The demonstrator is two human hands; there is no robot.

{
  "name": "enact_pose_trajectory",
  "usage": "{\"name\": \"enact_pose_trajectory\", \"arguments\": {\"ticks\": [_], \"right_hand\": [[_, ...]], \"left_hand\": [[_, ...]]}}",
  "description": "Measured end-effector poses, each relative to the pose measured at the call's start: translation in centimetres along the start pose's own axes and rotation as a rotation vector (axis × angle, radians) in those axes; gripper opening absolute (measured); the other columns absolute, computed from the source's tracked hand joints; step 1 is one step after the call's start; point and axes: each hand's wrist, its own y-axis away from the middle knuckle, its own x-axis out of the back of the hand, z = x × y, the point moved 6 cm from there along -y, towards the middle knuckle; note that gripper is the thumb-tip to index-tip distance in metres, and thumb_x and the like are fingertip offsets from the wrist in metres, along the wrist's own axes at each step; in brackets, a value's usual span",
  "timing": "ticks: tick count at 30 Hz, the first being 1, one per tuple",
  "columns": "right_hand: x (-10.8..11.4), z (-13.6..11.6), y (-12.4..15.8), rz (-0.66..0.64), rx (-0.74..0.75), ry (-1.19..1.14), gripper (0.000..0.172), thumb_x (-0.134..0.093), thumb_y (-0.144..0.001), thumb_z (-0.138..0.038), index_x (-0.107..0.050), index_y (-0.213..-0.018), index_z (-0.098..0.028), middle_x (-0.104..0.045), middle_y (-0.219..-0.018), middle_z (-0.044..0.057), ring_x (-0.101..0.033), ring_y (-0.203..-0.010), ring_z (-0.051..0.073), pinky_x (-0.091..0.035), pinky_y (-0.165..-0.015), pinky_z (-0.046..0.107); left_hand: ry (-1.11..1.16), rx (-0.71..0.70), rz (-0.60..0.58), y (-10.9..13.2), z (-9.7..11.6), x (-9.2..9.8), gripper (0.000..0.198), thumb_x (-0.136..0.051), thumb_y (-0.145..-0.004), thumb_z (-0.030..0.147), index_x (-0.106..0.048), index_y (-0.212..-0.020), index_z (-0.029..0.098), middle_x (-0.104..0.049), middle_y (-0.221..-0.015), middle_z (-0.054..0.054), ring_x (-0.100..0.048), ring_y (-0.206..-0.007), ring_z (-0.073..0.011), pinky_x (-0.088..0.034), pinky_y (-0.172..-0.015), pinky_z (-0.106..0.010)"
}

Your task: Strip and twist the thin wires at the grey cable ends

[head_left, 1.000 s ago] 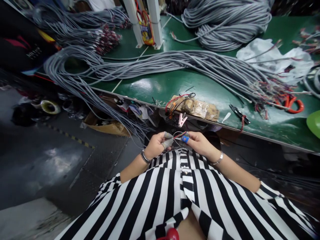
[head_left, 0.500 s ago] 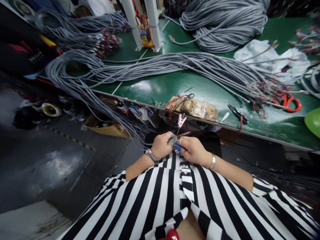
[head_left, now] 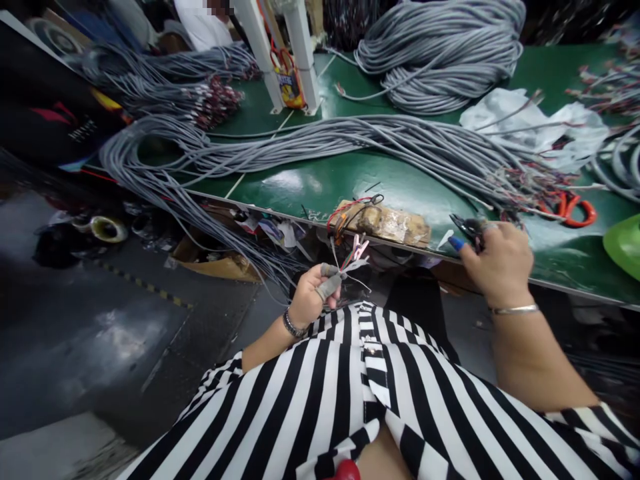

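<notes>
My left hand [head_left: 314, 293], with grey wraps on its thumb and forefinger, pinches the end of a grey cable in front of my striped shirt. Thin stripped wires [head_left: 350, 265] fan out from that end, among them red and white ones. Just beyond them is a pink clip [head_left: 358, 248]. Over at the bench's front edge, my right hand [head_left: 500, 263], a blue cover on its thumb, has its fingers closed around the handles of small black wire cutters [head_left: 464, 227]. The handles are partly hidden under the fingers.
A long bundle of grey cables [head_left: 310, 137] crosses the green bench [head_left: 395, 177] and hangs over its left edge. A taped wooden block [head_left: 387, 223] sits at the front edge. Orange-handled scissors [head_left: 575, 210], a plastic bag [head_left: 530, 120] and a green object [head_left: 623, 243] lie right.
My right hand has left the cable end and moved right to the wire cutters on the bench. My left hand keeps the cable, whose wires now show spread apart.
</notes>
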Motion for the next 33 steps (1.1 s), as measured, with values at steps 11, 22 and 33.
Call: {"name": "enact_pose_trajectory", "arguments": {"ticks": [11,22,33], "right_hand": [[-1.8,1.8,-1.7,-0.059,0.090,0.035,0.017,-0.051,-0.077,-0.013,-0.040,-0.068,-0.021,-0.041,-0.061,0.004,-0.036,-0.055,0.014,-0.017,-0.057,0.034],[-2.3,-11.9,5.4,-0.262,0.539,-0.370,0.037,-0.041,-0.092,-0.047,-0.059,-0.085,-0.016,-0.061,-0.071,0.008,-0.054,-0.065,0.019,-0.038,-0.061,0.029],[-2.3,-14.7,5.2,-0.284,0.700,-0.265,0.021,-0.049,-0.088,-0.031,-0.055,-0.072,-0.017,-0.058,-0.071,0.007,-0.047,-0.068,0.018,-0.031,-0.063,0.029]], "left_hand": [[0.096,0.090,0.015,0.2,0.4,-0.7,0.032,-0.072,-0.070,0.040,-0.054,-0.079,0.015,-0.058,-0.054,0.005,-0.047,-0.035,-0.0042,-0.032,-0.034,-0.014],[-0.004,0.122,-0.036,0.6,0.1,-1.1,0.032,-0.070,-0.074,0.042,-0.057,-0.083,0.015,-0.059,-0.055,0.005,-0.047,-0.035,-0.0041,-0.034,-0.034,-0.014],[-0.097,0.165,-0.079,1.0,0.0,-1.6,0.033,-0.067,-0.076,0.044,-0.056,-0.082,0.014,-0.059,-0.056,0.004,-0.047,-0.034,-0.0036,-0.032,-0.034,-0.013]]}}
